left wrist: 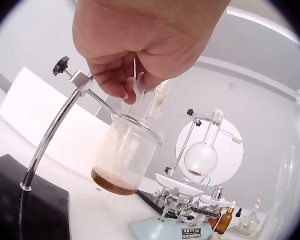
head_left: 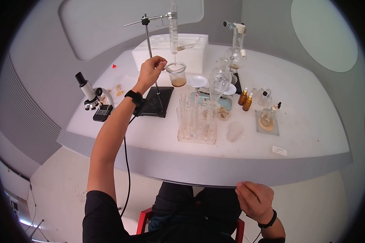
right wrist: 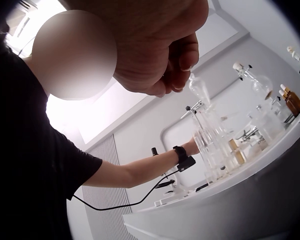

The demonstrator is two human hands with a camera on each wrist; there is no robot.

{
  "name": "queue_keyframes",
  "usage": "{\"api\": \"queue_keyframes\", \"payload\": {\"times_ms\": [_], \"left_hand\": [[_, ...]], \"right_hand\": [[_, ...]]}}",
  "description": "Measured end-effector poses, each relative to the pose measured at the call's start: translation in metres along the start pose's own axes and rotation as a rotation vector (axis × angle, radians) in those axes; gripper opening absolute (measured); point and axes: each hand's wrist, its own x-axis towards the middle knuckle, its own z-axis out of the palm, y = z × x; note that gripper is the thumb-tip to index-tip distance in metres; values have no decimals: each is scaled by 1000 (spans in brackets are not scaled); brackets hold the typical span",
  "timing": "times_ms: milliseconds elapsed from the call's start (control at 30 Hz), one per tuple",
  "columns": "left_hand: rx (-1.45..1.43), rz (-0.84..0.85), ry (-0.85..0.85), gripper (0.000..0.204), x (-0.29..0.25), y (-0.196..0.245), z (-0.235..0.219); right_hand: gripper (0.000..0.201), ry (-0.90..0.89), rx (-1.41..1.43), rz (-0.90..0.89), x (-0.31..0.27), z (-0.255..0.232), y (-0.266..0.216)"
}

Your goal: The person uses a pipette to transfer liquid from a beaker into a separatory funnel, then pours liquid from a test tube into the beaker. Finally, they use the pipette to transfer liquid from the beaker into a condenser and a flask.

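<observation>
Beaker (left wrist: 112, 155) sat in ring (left wrist: 140, 123), likely for support; left hand (head_left: 151, 72) pinched translucent piece (left wrist: 135, 91), right hand (head_left: 257, 200) loosely curled, empty

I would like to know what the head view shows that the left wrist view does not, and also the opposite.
Only the head view: the microscope, the red chair and the right hand.

Only the left wrist view: a pale translucent piece pinched by the left hand, too unclear to name, and the black knob of the ring clamp.

Both: that left hand above the beaker with brown liquid, the balance and the brown dropper bottles.
</observation>
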Motion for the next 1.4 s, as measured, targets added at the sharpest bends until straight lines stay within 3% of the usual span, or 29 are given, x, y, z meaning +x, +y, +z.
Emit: {"api": "queue_keyframes", "payload": {"times_ms": [167,367,533,633,733,800,867,933,967,1033,1100,1233,1400], "left_hand": [[29,-69,17,23,-4,0,0],[50,-39,50,28,-1,-1,2],[110,0,144,27,-18,16,3],[-41,100,447,24,-37,23,8],[-280,20,486,23,-61,34,12],[-398,-6,493,23,-77,38,18],[-626,-159,454,25,-89,23,22],[-663,-215,425,25,-102,7,26],[-692,-278,392,27,-106,2,27],[-726,-334,364,27,-113,-4,28],[-780,-429,336,28,-117,-8,31],[-765,-439,309,29,-122,-3,36],[-706,-455,310,29,-124,-11,45]], "right_hand": [[26,-28,-14,21,4,-1,-2],[27,-38,-30,14,13,-4,-4],[25,88,-17,-12,45,-10,7],[23,121,93,124,73,-13,13],[21,213,222,211,115,-3,32],[22,215,408,365,145,6,42],[26,209,504,437,174,14,53],[40,98,653,530,197,20,64],[40,98,649,526,204,22,69],[53,-73,636,529,214,28,77],[52,-142,626,520,218,35,82],[44,-291,631,522,224,46,88],[39,-236,687,521,223,54,87]]}}
